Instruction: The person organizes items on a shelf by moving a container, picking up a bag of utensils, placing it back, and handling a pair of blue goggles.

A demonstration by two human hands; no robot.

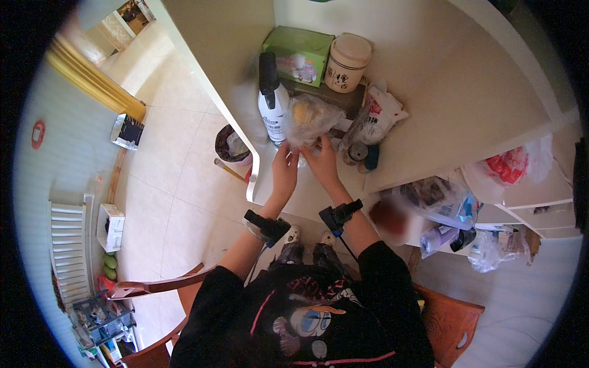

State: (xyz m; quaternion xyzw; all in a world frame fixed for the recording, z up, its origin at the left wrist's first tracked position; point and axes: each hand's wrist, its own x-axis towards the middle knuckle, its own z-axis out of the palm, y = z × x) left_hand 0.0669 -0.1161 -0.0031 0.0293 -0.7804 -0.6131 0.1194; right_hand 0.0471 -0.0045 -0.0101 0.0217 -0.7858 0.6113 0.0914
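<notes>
A clear plastic bag (319,119) with something yellowish inside stands on the shelf of a white cabinet. My left hand (284,167) and my right hand (321,161) both reach in from below, their fingers closed on its near, gathered end. Just left of the bag rises a white spray bottle (273,113) with a black top. Behind are a green box (299,54) and a cream lidded canister (348,64). To the right lies a white and red plastic package (378,113), with a small jar (357,151) near my right hand.
The cabinet's white side panel (211,86) borders the shelf on the left. A lined waste bin (233,144) stands on the floor beyond it. Plastic bags and a purple-tinted bottle (438,238) crowd lower shelves at right. Wooden chairs (451,316) stand beside and behind me.
</notes>
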